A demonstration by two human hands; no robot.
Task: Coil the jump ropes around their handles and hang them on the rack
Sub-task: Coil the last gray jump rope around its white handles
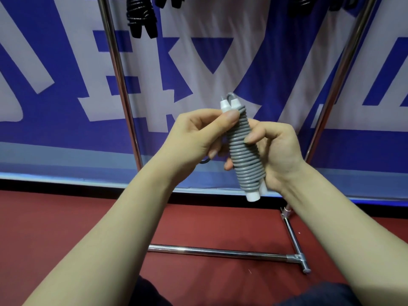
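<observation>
1 broad blue-and-white fabric banner [55, 120] fills the background above the red floor [66, 217]. In front stands the chrome tube rack [118, 69], with a black coiled jump rope [141, 16] hanging near its top. Between its posts, left hand [194, 133] and right hand [276, 151] both grip the grey jump rope [242, 155], wound tightly round its 2 white plastic handles [252, 196] and held nearly upright in mid-air.

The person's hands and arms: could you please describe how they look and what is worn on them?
Both are bare. The left hand and right hand wear no gloves; the left forearm and right forearm show no sleeve, watch or bracelet within the frame. Nails are short and unpainted.
</observation>
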